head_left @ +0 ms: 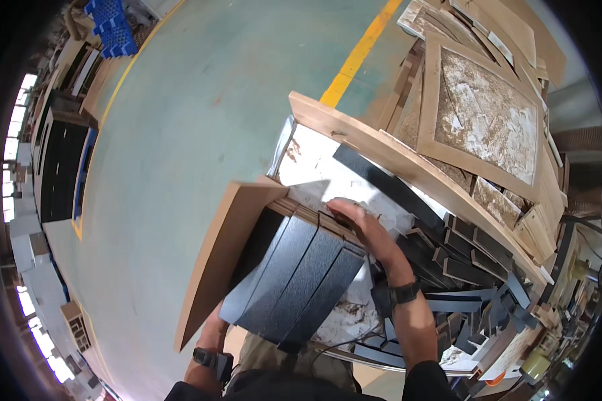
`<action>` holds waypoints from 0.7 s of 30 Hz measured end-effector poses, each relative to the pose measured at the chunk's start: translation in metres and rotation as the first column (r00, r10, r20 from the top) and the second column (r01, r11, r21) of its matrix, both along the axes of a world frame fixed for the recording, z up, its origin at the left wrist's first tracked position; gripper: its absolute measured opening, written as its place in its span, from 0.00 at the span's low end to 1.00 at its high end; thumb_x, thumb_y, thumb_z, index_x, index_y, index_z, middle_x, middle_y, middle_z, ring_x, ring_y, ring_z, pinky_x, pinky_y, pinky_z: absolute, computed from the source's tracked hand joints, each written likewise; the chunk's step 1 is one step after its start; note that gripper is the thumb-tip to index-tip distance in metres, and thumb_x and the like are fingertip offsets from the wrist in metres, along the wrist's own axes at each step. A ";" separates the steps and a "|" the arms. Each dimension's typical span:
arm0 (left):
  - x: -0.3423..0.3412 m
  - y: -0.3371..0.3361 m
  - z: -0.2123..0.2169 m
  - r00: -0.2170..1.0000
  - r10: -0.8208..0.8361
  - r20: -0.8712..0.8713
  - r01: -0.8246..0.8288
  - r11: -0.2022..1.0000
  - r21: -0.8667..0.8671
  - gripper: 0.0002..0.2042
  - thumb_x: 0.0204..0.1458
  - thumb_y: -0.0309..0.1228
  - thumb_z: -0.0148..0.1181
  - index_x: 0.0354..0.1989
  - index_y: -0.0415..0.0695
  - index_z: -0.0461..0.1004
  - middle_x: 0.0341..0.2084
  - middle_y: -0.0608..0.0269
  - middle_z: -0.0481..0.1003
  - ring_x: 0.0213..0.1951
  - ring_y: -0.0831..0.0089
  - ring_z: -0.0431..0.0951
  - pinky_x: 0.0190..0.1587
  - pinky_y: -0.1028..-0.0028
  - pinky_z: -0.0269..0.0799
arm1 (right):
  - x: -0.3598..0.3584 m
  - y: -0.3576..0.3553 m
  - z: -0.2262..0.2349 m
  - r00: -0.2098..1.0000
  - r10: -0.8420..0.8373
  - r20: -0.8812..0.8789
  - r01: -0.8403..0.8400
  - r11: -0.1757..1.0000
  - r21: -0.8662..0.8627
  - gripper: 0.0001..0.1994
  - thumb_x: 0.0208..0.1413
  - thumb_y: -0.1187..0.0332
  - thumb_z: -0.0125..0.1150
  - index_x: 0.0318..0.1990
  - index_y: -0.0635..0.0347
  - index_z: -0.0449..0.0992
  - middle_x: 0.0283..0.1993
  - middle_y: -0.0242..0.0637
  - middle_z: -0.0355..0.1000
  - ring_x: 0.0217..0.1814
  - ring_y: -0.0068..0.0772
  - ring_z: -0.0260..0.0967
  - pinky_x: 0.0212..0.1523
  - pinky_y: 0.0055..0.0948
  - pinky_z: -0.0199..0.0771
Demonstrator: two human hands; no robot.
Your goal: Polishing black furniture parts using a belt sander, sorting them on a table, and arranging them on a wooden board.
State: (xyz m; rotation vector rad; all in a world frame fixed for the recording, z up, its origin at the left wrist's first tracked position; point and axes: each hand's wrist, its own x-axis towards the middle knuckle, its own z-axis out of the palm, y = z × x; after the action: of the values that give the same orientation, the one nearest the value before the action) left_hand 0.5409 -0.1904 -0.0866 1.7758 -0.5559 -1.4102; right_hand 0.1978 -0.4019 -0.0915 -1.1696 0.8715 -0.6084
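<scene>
The half-curled right hand (pixel 348 212) holds the dark boards' (pixel 294 277) far end. I can't tell the left hand's (pixel 213 331) grip, hidden at their near end.

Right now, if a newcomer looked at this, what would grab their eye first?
Probably the stack of dark boards in the lower middle, with the right hand at its far end. Next might come the blotchy white panel at upper right, then the yellow stripe on the green floor at the top.
</scene>
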 end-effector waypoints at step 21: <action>0.017 -0.018 0.012 0.968 -0.249 0.000 0.249 0.967 -0.057 0.20 0.63 0.36 0.56 0.59 0.36 0.71 0.46 0.62 0.76 0.50 0.73 0.73 0.54 0.70 0.70 | 0.048 0.151 0.027 0.593 -0.778 -0.210 0.793 0.609 -0.019 0.30 0.73 0.47 0.37 0.62 0.68 0.68 0.60 0.42 0.70 0.62 0.37 0.65 0.65 0.34 0.60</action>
State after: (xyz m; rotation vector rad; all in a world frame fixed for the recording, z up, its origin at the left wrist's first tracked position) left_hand 0.5577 -0.2087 -0.0750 1.6995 -0.8314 -1.5522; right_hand 0.2462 -0.2513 -0.0645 -0.7213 1.6065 -1.1832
